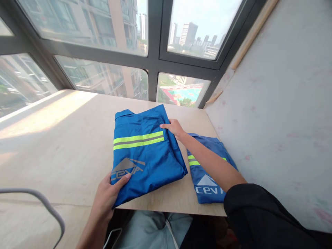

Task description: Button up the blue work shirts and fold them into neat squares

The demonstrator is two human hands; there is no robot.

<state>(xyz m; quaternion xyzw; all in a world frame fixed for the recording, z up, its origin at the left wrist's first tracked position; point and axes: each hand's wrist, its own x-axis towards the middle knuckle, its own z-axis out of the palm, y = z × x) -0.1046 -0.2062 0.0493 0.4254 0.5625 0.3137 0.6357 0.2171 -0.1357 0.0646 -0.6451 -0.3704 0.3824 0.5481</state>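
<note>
A folded blue work shirt [145, 155] with a yellow-green and grey reflective band and a grey CEVA print is held in both hands over the wooden tabletop. My left hand [107, 192] grips its lower left corner, thumb on top beside the print and fingers hidden underneath. My right hand [174, 128] pinches the upper right edge, thumb on the front near the end of the band. To the right lies a second folded blue work shirt [204, 169] with a white CEVA print, partly covered by my right forearm.
The pale wooden tabletop [64, 148] reaches to a grey window frame [153, 65] at the back. A patterned wall [272, 114] bounds the right side. A grey cable [46, 202] curves over the table at the lower left. My legs are below the front edge.
</note>
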